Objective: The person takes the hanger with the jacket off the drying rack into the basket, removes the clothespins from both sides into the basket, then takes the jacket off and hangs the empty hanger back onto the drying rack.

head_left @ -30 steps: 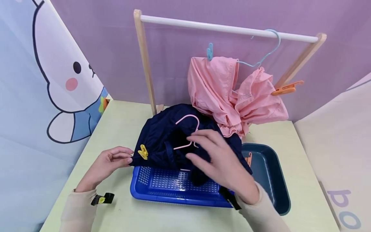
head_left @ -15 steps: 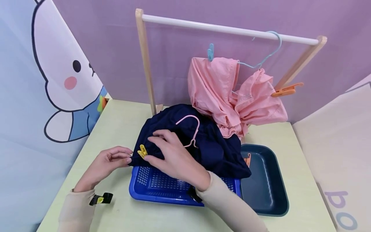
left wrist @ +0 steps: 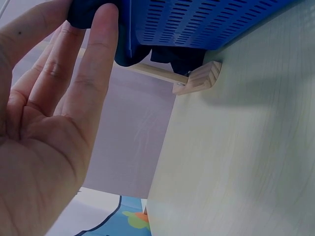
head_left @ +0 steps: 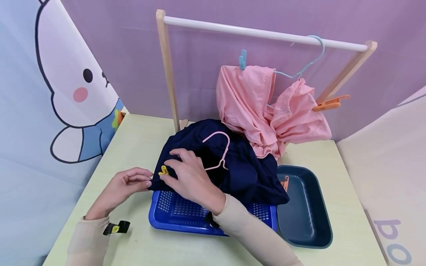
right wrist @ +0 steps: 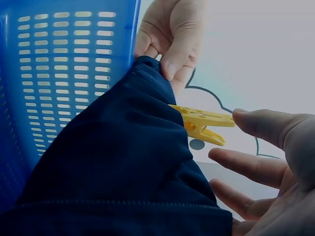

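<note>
A navy blue garment [head_left: 244, 177] lies heaped over the blue basket [head_left: 186, 226], a pink hanger [head_left: 216, 132] partly tucked into it with its hook showing. My left hand [head_left: 123, 188] pinches the garment's left corner between thumb and fingers. Close by, a yellow clothespin [right wrist: 206, 118] is clipped on the fabric's edge. Around its free end is my right hand [head_left: 191, 179]; in the right wrist view the thumb tip [right wrist: 241, 118] meets the upper handle. The other fingers are spread below the lower handle, apart from it.
Behind stands a rack with a white bar [head_left: 266, 34]. A pink garment [head_left: 246, 99] hangs there on a light blue hanger [head_left: 307, 65], with a blue clothespin [head_left: 243, 60] and an orange one [head_left: 329, 103]. A dark tray [head_left: 304, 210] holding an orange clothespin [head_left: 285, 183] sits to the right.
My right hand has moved left from beside the pink hanger to the yellow clothespin. The garment's right part has settled lower over the basket. My left hand has stayed put.
</note>
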`<act>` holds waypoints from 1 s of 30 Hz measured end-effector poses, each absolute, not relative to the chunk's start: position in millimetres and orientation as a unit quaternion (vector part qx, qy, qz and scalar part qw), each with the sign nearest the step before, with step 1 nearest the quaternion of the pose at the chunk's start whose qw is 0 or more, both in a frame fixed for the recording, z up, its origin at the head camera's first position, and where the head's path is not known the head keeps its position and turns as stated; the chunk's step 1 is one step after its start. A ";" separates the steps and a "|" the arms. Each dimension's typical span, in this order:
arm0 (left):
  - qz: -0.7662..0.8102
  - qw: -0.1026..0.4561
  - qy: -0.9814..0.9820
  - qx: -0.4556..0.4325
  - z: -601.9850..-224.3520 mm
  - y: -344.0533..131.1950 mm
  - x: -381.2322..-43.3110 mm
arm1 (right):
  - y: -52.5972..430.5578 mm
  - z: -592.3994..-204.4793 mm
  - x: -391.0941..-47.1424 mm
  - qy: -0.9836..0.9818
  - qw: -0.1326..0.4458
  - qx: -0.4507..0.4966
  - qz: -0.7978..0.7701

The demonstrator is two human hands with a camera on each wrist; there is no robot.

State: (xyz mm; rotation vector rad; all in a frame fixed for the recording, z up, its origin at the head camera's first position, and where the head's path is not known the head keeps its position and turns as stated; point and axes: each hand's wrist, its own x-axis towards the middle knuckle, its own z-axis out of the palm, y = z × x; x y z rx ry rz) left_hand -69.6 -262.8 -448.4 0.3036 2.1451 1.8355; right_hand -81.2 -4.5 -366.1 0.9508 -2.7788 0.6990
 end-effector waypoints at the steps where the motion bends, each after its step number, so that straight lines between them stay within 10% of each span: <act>1: 0.639 0.151 0.747 0.105 -448.5 -262.4 -69.7 | -5.0 -366.8 -81.4 -0.919 0.062 0.314 0.229; 30: 0.640 0.154 0.745 0.105 -448.3 -262.8 -72.1 | 1.4 -359.5 -73.4 -0.893 0.146 0.346 0.249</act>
